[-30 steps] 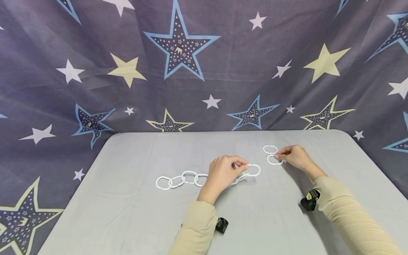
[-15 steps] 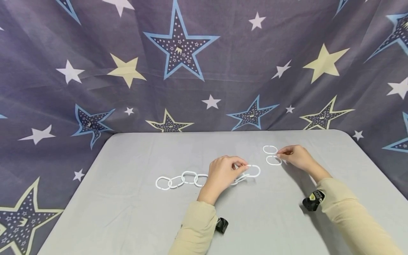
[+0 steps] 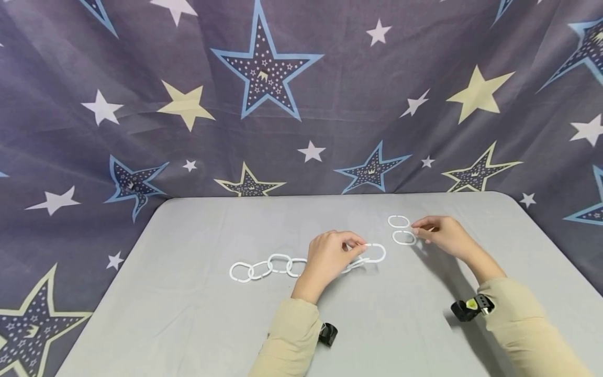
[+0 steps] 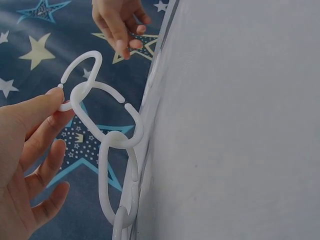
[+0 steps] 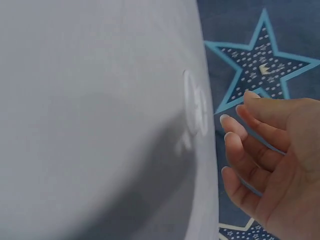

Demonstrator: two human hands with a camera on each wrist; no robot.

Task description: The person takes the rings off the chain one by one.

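A chain of several white plastic links (image 3: 280, 255) stretches across the table under my left hand (image 3: 326, 259). Thumb and index finger of that hand pinch its right end link (image 4: 99, 65), raised off the tabletop; the links after it hang down in the left wrist view. Part of the chain is hidden behind the hand. My right hand (image 3: 445, 234) hovers beside two loose white links, one farther back (image 3: 399, 226) and one nearer me (image 3: 404, 244). Its fingers (image 5: 242, 155) are loosely bent, with nothing between them.
The table (image 3: 188, 314) has a light grey cover. Behind it hangs a dark curtain (image 3: 348, 104) with a star pattern. A black wrist camera (image 3: 328, 334) sits by the left sleeve, another (image 3: 466, 310) by the right.
My right hand has let go of the nearer loose link and drawn slightly right, up off the table. That link now lies flat beside the other. The left hand and chain stay put.
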